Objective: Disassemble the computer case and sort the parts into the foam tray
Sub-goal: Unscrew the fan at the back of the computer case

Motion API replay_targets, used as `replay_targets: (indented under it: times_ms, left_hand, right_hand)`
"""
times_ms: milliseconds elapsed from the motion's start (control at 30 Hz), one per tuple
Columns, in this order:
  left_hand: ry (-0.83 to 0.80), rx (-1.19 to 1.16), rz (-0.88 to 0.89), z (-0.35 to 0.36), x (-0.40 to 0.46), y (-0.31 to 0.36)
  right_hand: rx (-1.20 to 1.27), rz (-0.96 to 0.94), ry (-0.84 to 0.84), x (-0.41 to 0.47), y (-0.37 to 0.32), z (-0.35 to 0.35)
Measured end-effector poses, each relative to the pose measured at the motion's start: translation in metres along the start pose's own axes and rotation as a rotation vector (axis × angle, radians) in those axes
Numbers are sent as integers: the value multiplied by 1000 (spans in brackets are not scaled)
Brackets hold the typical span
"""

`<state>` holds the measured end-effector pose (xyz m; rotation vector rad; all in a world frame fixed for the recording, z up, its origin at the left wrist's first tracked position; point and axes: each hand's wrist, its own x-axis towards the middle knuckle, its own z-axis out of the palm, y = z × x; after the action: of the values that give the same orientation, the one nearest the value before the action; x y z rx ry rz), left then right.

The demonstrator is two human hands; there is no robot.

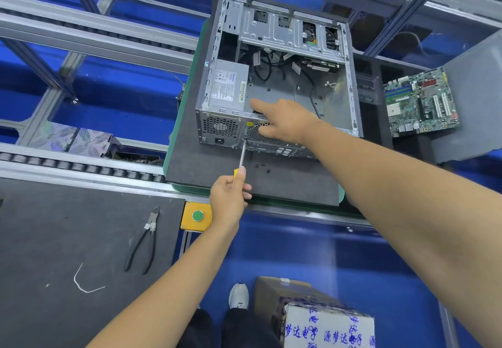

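An open grey computer case [335, 95] lies on a dark foam mat [293, 182], its rear panel facing me. A silver power supply [226, 88] sits in its near left corner, with loose black cables behind it. My left hand [229, 198] grips a yellow-handled screwdriver [242, 154] whose tip meets the rear panel beside the power supply. My right hand [282, 119] holds the case's rear top edge, index finger stretched over the rim toward the power supply. A green motherboard [421, 101] lies in the dark foam tray [407, 146] to the right.
A few small black screws [262, 167] lie on the mat near the case. Black-handled cutters [145, 239] and a white cable tie [81, 282] rest on the near left pad. A yellow box with a green button [197, 216] sits at the conveyor edge. A taped carton [323, 323] stands by my feet.
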<state>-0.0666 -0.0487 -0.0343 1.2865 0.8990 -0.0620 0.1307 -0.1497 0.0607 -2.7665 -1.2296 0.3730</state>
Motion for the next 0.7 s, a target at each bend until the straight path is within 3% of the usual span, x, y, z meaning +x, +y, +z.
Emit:
replay_targets:
  times_ms: [133, 233, 533, 633, 700]
  left_hand:
    - [-365, -502, -418, -10, 2, 6]
    - [-489, -624, -476, -15, 4, 5]
    - [-20, -114, -13, 1, -3, -2]
    - [90, 40, 63, 3, -4, -6]
    - [50, 18, 22, 9, -6, -4]
  right_hand:
    - [8, 1, 5, 0, 0, 0]
    - [12, -2, 11, 0, 0, 0]
    - [22, -4, 7, 1, 0, 1]
    - [23, -2, 7, 1, 0, 1]
    - [26, 1, 9, 0, 0, 1]
